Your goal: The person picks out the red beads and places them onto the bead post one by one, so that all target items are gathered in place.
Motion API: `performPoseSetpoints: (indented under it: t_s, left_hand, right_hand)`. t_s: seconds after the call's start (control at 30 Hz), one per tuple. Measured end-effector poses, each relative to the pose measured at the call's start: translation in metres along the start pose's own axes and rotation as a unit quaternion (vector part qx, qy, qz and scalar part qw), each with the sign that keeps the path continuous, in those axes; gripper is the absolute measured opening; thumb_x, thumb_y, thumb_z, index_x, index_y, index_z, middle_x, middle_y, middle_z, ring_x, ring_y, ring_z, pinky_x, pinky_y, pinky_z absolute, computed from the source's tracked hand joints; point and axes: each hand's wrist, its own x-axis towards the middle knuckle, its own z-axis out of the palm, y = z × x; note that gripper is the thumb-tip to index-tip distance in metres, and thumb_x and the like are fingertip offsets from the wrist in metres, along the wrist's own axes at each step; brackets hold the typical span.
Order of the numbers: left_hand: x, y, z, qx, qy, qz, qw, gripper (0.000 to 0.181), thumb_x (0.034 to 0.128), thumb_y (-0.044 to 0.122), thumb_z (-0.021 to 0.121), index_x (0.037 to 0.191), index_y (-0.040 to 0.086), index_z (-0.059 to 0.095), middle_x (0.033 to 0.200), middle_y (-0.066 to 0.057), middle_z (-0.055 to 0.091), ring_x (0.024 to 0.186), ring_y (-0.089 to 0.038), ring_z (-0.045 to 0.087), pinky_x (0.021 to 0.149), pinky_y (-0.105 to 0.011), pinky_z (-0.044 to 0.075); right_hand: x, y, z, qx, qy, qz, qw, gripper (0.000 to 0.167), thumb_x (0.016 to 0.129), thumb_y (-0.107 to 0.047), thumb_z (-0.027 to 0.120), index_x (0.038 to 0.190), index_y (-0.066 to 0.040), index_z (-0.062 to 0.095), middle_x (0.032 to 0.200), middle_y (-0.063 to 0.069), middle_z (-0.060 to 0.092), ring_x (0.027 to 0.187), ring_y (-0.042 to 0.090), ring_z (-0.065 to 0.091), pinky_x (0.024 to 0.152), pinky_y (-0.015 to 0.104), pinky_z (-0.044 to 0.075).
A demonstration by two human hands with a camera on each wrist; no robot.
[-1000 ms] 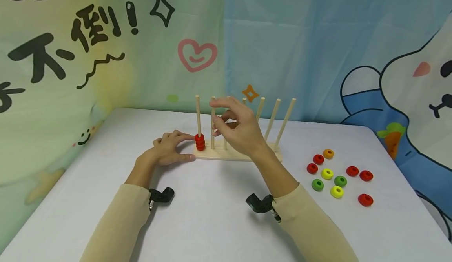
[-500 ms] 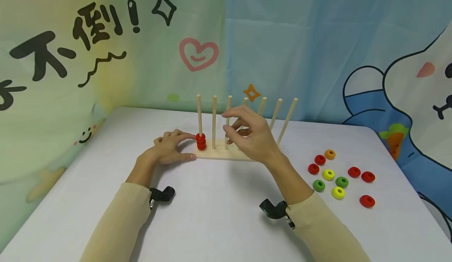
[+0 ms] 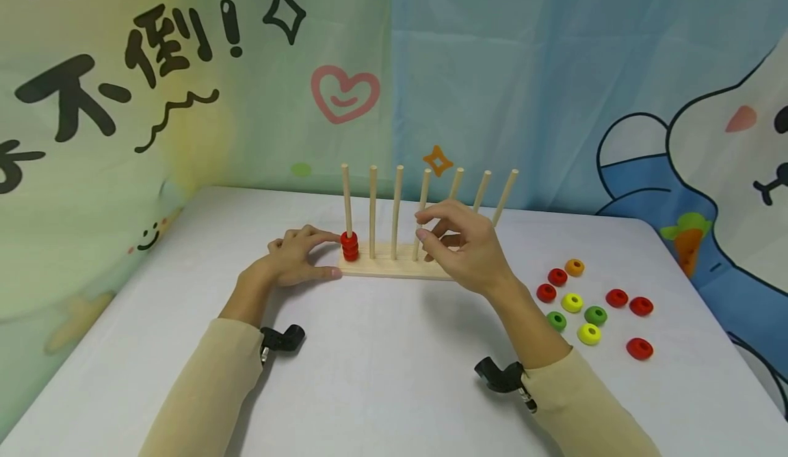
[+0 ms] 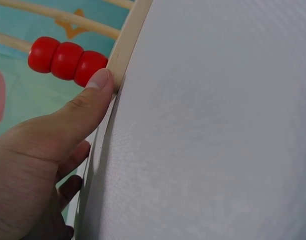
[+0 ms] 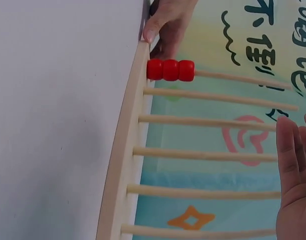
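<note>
"Head camera, starting close: what's there?"

"Two beige sleeves, the left one [image 3: 197, 392] and the right one [image 3: 591, 402], each with a black wrist device, left [image 3: 283, 339] and right [image 3: 501, 377], above a white tabletop [image 3: 382, 388]."

"And past those?"

"Off to the right, loose beads lie flat: five red beads [image 3: 639, 349], two yellow beads [image 3: 589, 334], two green beads [image 3: 596, 315] and, farthest back, one orange bead [image 3: 575, 267]."

"The right hand?"

"The right hand [image 3: 470, 248] is raised over the peg board [image 3: 394, 269], thumb and forefinger bent toward each other with a gap between the tips. I see nothing in its grasp. The tips are by the fourth peg [image 3: 425, 197] from the left; whether they touch it, I can't tell."

"The left?"

"The left hand [image 3: 298, 262] has thumb and forefinger spread in a wide V at the board's left end. Its thumb touches the edge of the base; the left wrist view shows that best. The forefinger reaches beside the red stack [image 3: 349, 246]."

"Which is where?"

"Three red beads threaded on the leftmost of seven upright pegs, down against the base."

"Behind it all?"

"A printed cloth backdrop [image 3: 480, 87] with a pink heart outline [image 3: 317, 94]."
</note>
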Motion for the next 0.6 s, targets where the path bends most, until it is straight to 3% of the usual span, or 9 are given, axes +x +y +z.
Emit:
performPoseSetpoints:
  t_s: [0.6]
  left_hand:
    - [0.001, 0.000, -0.001, 0.002, -0.003, 0.003, 1.0000, 0.076, 0.0847, 0.066, 0.072, 0.151, 0.036, 0.049, 0.152, -0.008, 0.043, 0.139, -0.044, 0.032, 0.105, -0.068, 0.020]
  right_hand:
    - [-0.022, 0.005, -0.025, -0.023, 0.004, 0.022, 0.9995, 0.025, 0.087, 0.015, 0.070, 0.108, 0.001, 0.070, 0.097, 0.009, 0.068, 0.064, 0.021, 0.066, 0.058, 0.031, 0.060]
